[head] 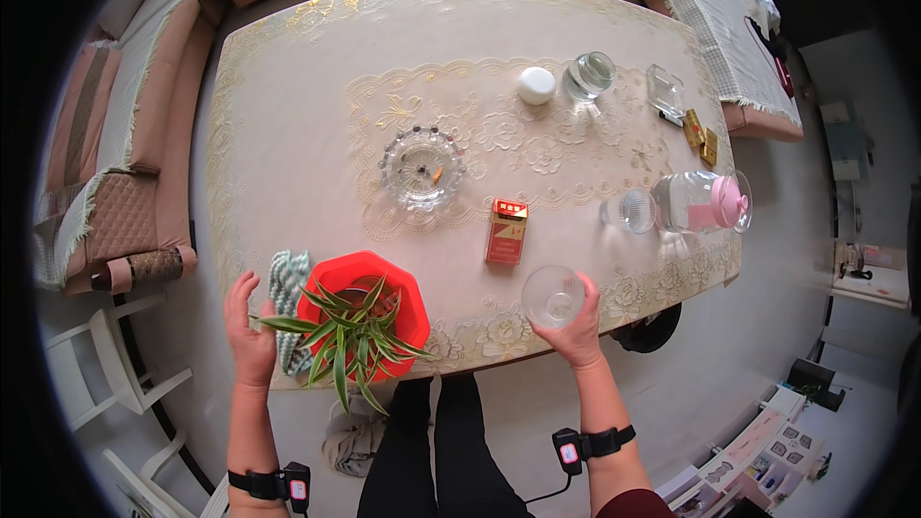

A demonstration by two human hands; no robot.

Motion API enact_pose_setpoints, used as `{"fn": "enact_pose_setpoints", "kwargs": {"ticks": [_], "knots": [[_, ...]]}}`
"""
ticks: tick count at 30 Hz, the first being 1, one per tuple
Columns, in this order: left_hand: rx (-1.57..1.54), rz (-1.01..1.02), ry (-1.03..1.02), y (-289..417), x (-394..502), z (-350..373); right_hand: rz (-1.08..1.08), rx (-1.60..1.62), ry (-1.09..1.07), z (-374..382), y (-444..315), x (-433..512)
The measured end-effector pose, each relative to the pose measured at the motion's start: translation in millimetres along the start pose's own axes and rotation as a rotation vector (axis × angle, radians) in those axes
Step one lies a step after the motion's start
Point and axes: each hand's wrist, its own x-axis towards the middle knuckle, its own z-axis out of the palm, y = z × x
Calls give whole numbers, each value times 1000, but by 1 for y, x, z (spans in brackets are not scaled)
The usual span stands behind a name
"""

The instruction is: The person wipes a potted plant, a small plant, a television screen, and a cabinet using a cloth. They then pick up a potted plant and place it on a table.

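Observation:
My right hand (579, 334) is closed around a clear glass tumbler (550, 295) near the table's front edge. The tumbler looks empty. Fingers apart and holding nothing, my left hand (250, 334) is beside a folded green-and-white striped cloth (286, 280). A leaf of a spider plant (349, 342) reaches across to that hand. The plant grows in a red octagonal pot (414, 280), which partly covers the cloth. Behind the tumbler, a red cigarette pack (507, 234) bears writing.
A glass ashtray (423, 167) holds a cigarette butt. Farther right are a white round lid (536, 86), a glass jar (590, 74), a square glass dish (665, 88) and gold boxes (700, 135). Another tumbler (636, 211) is beside a pink-lidded pitcher (691, 203). Sofas (165, 97) flank the table.

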Motion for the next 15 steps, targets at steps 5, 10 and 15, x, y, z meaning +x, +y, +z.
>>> {"fn": "enact_pose_setpoints", "kwargs": {"ticks": [5, 10, 15], "knots": [[73, 232, 78, 43, 7, -2, -282, -54, -60, -14, -27, -3], [-2, 239, 178, 50, 5, -12, -330, -2, -105, -21, -45, -2], [-2, 223, 222, 61, 2, -25, -330, 22, -140, -22, -58, 1]]}}
